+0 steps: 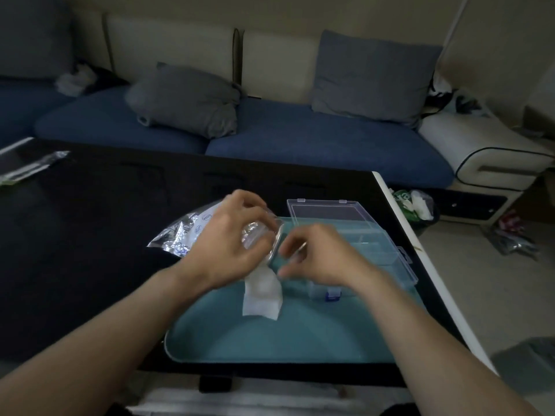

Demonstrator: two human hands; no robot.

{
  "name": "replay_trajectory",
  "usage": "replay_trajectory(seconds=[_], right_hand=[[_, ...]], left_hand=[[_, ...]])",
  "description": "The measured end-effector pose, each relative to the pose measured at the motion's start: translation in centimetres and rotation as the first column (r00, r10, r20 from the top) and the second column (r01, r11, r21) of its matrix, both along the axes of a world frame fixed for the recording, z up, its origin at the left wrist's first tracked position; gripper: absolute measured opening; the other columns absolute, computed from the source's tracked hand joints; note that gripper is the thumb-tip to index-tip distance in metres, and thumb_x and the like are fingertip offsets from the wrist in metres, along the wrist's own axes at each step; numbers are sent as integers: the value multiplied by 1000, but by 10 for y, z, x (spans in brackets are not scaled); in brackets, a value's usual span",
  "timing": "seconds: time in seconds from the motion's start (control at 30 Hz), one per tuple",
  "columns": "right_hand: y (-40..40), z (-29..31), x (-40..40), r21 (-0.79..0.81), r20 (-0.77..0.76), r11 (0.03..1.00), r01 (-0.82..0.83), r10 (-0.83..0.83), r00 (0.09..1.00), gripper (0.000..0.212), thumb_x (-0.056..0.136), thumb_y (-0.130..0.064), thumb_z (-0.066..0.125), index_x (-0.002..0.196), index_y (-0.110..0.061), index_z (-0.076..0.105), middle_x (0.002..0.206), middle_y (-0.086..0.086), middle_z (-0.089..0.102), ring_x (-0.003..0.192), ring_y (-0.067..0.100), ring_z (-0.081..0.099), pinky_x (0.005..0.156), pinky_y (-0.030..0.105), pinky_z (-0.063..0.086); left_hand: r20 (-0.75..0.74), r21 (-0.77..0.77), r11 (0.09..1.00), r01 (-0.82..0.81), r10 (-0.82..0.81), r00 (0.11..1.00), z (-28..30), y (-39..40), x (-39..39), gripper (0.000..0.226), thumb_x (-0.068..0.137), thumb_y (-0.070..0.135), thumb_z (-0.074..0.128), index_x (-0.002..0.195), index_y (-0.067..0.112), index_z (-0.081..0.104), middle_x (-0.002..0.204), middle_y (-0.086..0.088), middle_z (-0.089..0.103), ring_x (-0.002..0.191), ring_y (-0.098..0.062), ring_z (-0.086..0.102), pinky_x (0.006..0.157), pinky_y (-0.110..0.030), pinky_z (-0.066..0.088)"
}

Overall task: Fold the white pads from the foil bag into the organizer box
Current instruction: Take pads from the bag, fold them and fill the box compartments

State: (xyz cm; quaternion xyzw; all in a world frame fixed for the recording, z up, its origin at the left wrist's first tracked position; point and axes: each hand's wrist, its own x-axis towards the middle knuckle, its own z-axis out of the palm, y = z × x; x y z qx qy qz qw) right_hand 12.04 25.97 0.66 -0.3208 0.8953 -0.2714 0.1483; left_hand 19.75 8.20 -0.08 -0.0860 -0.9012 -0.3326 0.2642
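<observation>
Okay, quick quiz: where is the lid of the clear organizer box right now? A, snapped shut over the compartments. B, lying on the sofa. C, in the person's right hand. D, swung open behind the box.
D: the lid is swung open behind the organizer box, leaving its compartments uncovered on the teal tray.

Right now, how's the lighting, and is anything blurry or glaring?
Head view: the room is dim; the right hand and left hand are motion-blurred; the foil bag throws bright glints; the white pad is soft-edged; wide-angle distortion bends the table edges.
</observation>
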Motion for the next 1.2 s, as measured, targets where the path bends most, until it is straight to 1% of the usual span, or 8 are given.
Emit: replay_trajectory(seconds=[0.1,0.2,0.37,0.5,0.63,0.77,0.9,1.2], right_hand=[[-17,-20,17,341,-55,934,-104,130,990,74,63,-37,93,126,-20,59,124,0,61,110,20,58,87,29,48],[-32,-38,23,399,-102,907,-139,194,976,87,64,-34,92,140,-22,52,138,6,52,125,27,52,100,35,46],[-36,-44,24,309,-129,941,-138,186,974,57,76,-25,84,129,-24,64,131,5,60,120,24,57,95,30,46],[-39,-51,22,320,-157,941,-108,166,974,9,81,-24,75,81,-19,67,89,6,64,89,28,63,69,30,44],[-34,-48,19,288,-165,954,-82,134,977,16,87,-27,67,89,-12,66,95,12,69,95,31,64,68,30,39],[-14,-35,6,31,116,998,63,-66,991,14,88,-23,69,93,-10,68,87,9,75,76,26,72,66,35,54],[-17,-33,7,-347,556,847,403,-160,815,15,88,5,59,98,4,70,88,17,72,75,23,71,72,42,63],[-59,-53,12,-307,414,840,447,-305,858,41,67,-26,92,101,-16,71,90,3,75,68,16,67,58,26,49]], left_hand=[[248,-218,973,-74,129,960,-16,-26,-1,55,67,65,45,108,38,70,144,-3,40,138,-25,28,110,-38,22],[488,-314,946,-75,229,842,-31,-37,-2,65,65,66,46,126,46,57,161,-4,12,150,-25,1,120,-52,3],[514,-262,964,-45,179,839,-38,-44,0,63,69,56,50,131,44,54,162,-5,10,151,-25,0,120,-54,5],[508,-280,960,-26,171,844,-44,-44,1,61,73,57,52,133,46,51,163,-4,8,151,-24,-5,120,-52,0],[487,-289,956,-41,184,854,-45,-43,1,48,87,43,64,133,44,50,164,-2,5,151,-23,-7,120,-49,-6],[489,-287,957,-42,184,853,-42,-43,0,51,86,42,66,134,43,50,164,-3,4,151,-22,-9,118,-49,-8],[532,-295,955,-14,177,828,-38,-42,-2,68,74,46,68,138,42,46,162,-7,5,151,-24,-5,121,-51,4],[510,-124,987,-99,149,847,-32,-29,-1,58,85,25,65,141,28,47,159,-11,15,150,-26,9,121,-41,19]])
